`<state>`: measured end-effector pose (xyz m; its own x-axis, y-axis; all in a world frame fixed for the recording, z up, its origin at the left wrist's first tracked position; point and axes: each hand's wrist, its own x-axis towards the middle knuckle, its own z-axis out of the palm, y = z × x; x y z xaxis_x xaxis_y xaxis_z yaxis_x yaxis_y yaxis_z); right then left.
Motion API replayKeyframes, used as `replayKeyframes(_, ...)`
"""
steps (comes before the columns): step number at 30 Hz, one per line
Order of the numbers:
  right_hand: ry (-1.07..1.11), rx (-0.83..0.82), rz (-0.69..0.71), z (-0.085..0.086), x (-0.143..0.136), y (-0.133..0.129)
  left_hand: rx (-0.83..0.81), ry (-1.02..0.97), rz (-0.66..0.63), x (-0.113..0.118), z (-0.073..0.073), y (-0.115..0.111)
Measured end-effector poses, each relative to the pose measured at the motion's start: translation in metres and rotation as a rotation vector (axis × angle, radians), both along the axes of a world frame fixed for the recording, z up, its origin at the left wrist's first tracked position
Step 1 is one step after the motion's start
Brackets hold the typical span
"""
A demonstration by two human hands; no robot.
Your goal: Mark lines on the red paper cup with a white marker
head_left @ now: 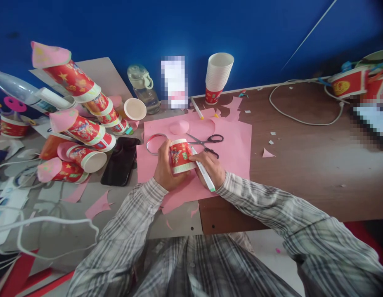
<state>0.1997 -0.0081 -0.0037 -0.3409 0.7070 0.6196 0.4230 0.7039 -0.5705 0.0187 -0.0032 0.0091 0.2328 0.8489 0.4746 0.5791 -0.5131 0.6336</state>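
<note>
A red printed paper cup (180, 155) with a pale band along its lower edge is held in my left hand (164, 168), fingers wrapped round its left side. My right hand (211, 164) grips a white marker (205, 173) with a green end, close against the cup's right side. Under both hands lies a pink paper sheet (235, 161). Just beyond the cup, scissors (206, 142) with black handles rest on the sheet, blades apart. A roll of tape (156, 143) and a small pink paper cone (179, 127) lie nearby on it.
Several red cups with pink cones (86, 128) stand or lie at the left. A black phone (121, 161) is left of the sheet. Behind are a water bottle (144, 88) and a stack of paper cups (218, 74). A white cable (303, 122) loops at the right.
</note>
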Motion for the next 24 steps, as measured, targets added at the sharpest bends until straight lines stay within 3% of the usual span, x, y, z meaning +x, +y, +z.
replayKeyframes(11, 0.023, 0.018, 0.084, 0.002, -0.003, -0.005, -0.027, -0.063, -0.004, 0.002, -0.001, -0.001)
replayKeyframes(18, 0.443, -0.42, 0.121, 0.015, 0.002, -0.005, 0.021, -0.027, 0.04, 0.001, -0.006, 0.001)
replayKeyframes(24, 0.686, -0.557, 0.117, 0.01, 0.001, 0.001, 0.038, 0.0, 0.04, 0.001, -0.006, 0.002)
